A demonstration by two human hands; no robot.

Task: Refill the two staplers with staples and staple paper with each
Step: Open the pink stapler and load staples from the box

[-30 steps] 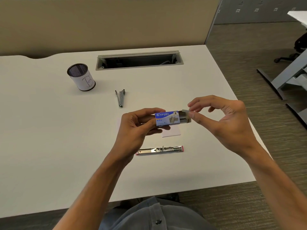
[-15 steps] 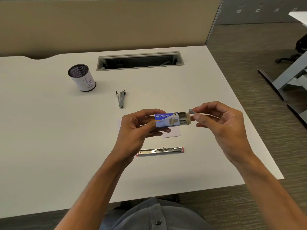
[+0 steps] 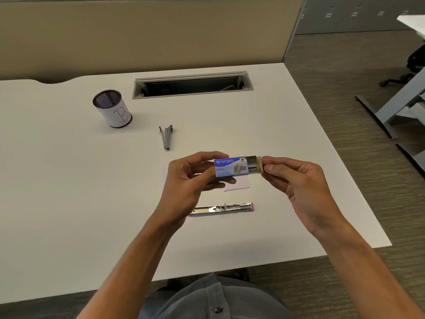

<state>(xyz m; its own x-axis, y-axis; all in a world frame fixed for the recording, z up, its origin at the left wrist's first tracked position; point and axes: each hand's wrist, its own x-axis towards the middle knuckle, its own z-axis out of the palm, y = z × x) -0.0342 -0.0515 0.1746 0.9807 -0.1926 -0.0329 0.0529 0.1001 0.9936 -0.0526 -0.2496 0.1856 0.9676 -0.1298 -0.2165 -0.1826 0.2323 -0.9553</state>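
Above the white desk [image 3: 69,203], our left hand [image 3: 190,180] gripping the blue staple box [image 3: 231,167], our right hand [image 3: 299,185] pinching its drawer end [image 3: 258,164], opened stapler [image 3: 222,208] lying below, second stapler [image 3: 166,138] beyond

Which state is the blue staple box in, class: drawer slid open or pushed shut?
Open. The staple box has its inner tray sticking out on the right, showing staples, with the right hand at the tray's end.

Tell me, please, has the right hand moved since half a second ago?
Yes. The right hand has moved left toward the staple box and now touches its pulled-out tray's end; before, it pinched a staple strip just clear of the box.
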